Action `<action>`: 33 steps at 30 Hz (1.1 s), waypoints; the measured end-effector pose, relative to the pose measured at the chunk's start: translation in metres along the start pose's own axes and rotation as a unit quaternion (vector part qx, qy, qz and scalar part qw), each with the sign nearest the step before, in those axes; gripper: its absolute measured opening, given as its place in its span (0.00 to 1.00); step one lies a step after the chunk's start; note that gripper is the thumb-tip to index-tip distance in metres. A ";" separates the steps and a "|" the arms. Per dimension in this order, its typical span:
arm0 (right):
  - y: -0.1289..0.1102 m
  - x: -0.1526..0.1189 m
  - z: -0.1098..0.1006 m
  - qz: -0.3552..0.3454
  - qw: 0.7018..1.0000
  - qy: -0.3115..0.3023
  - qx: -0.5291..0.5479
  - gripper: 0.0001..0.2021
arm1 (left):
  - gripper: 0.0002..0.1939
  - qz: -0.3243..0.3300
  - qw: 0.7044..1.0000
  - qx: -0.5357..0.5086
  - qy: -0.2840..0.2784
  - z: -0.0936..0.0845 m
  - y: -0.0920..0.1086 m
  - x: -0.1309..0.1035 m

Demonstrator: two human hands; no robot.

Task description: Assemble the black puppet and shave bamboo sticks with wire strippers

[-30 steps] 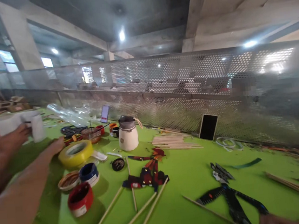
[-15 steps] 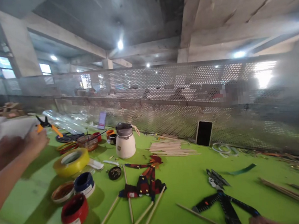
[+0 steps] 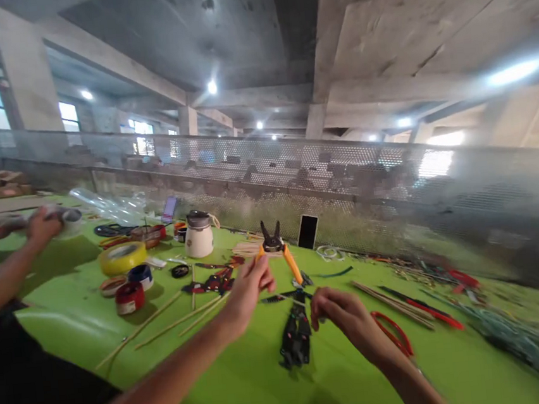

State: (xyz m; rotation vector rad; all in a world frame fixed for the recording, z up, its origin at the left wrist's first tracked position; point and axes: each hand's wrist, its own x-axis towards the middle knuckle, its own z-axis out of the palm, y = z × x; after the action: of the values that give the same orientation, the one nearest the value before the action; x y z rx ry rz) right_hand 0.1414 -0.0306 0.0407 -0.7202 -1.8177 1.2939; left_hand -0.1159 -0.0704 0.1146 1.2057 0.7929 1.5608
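Note:
My left hand is closed around the orange handle of a pair of wire-stripper-like pliers, whose dark jaws point up and stand apart. To its right, my right hand has its fingers curled together; what they pinch, if anything, is hidden. Between and just below both hands is a black jointed figure, somewhat blurred, with one limb reaching towards my right fingertips. A thin stick crosses its upper part. Left of my left hand lies a red and black jointed figure with thin wooden sticks attached.
On the left stand a yellow tape roll, a red jar, a blue jar and a cream jug. A phone leans at the back. Red-handled scissors lie at right. A co-worker's hand works at far left.
My left hand has brought the orange pliers from the far left to the middle. My right hand has come up from the bottom edge beside the black figure. The view has turned right.

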 end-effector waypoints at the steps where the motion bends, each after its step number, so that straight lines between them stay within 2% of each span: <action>1: -0.006 -0.001 -0.004 -0.015 1.000 -0.008 -0.002 0.17 | 0.23 0.011 1.000 0.010 -0.008 0.020 -0.017 0.001; 4: -0.012 -0.003 -0.015 -0.043 0.999 -0.030 -0.014 0.18 | 0.24 0.077 0.995 0.063 0.005 0.060 -0.060 0.018; 7: -0.006 -0.007 -0.022 -0.047 0.999 -0.023 0.009 0.17 | 0.24 0.107 0.978 0.172 -0.048 0.082 -0.094 0.034; 11: 0.009 -0.011 -0.028 -0.057 0.997 0.024 0.049 0.18 | 0.21 0.106 0.949 0.271 -0.119 0.100 -0.132 0.044; 15: 0.021 -0.011 -0.037 -0.055 0.993 0.089 0.063 0.18 | 0.23 0.100 0.933 0.306 -0.159 0.103 -0.160 0.048; 18: 0.028 -0.009 -0.044 -0.035 0.986 0.147 0.067 0.20 | 0.22 0.104 0.926 0.324 -0.162 0.095 -0.167 0.048; 23: 0.035 -0.007 -0.046 -0.008 0.975 0.207 0.076 0.20 | 0.18 0.091 0.932 0.311 -0.164 0.082 -0.164 0.044; 28: 0.032 -0.008 -0.042 -0.033 0.961 0.259 0.092 0.16 | 0.19 0.058 0.949 0.250 -0.184 0.085 -0.160 0.041; 30: 0.027 -0.008 -0.040 -0.042 0.959 0.259 0.105 0.14 | 0.21 0.047 0.952 0.228 -0.200 0.087 -0.156 0.041; 33: 0.021 -0.010 -0.034 -0.035 0.966 0.225 0.122 0.14 | 0.23 0.048 0.950 0.214 -0.221 0.089 -0.148 0.039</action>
State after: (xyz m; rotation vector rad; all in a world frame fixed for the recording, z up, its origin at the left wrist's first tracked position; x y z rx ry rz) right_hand 0.1762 -0.0147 0.0242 -0.7343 -1.2831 1.1681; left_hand 0.0120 0.0076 0.0205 1.8549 0.7997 1.1493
